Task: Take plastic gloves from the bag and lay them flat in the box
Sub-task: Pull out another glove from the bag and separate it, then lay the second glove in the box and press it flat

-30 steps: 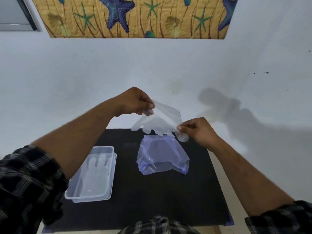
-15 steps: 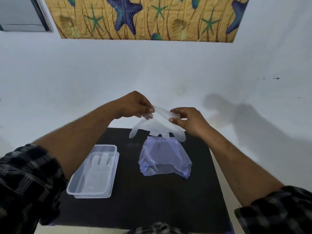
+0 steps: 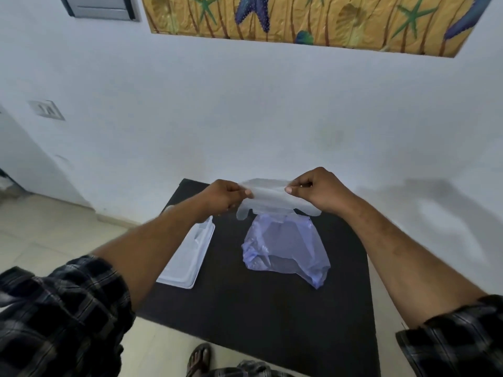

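Both hands, left hand and right hand, pinch one glove stretched between them, likely to flatten it, above the bag; box sits on the bench below the left hand.

The left forearm hides the near-left part of the box, so its contents cannot be made out. The glove covers the bag's far end. The picture's edges cut off the painting and the desk's near side.
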